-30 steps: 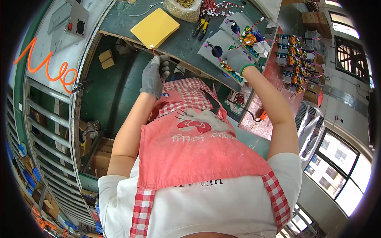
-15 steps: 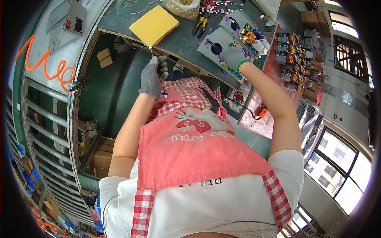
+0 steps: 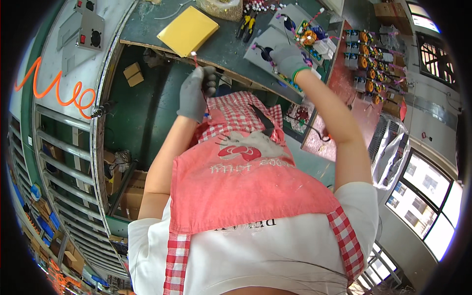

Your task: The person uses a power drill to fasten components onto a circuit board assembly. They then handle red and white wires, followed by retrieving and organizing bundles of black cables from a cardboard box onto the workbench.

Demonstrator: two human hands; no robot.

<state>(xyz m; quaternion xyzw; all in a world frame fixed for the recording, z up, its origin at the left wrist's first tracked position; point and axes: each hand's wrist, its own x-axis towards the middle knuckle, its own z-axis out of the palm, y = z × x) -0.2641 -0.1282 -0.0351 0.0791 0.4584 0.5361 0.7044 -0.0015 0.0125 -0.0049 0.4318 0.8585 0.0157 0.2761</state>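
Note:
My left hand [image 3: 194, 93], in a grey glove, is closed around a thin red tool [image 3: 195, 59] whose tip points up toward the bench edge, just below a yellow pad [image 3: 188, 30]. My right hand [image 3: 289, 60], also gloved in grey, reaches out over a grey tray [image 3: 263, 43] that carries a circuit board with coloured wires and coils [image 3: 309, 35]; its fingers rest on the parts there, and I cannot tell whether they grip one. A pink and red-checked apron [image 3: 246, 167] covers my front.
Green workbench [image 3: 223, 46] with yellow-handled pliers [image 3: 246, 23] and a bag of small parts [image 3: 223, 7]. Rows of orange-coiled boards [image 3: 366, 59] lie on a red mat at the right. A grey control box [image 3: 88, 30] and an orange coiled hose [image 3: 54, 91] are at the left, cardboard boxes [image 3: 132, 73] below.
My right hand has moved left and nearer along the bench onto the grey tray. The left hand keeps hold of the red tool and has hardly shifted.

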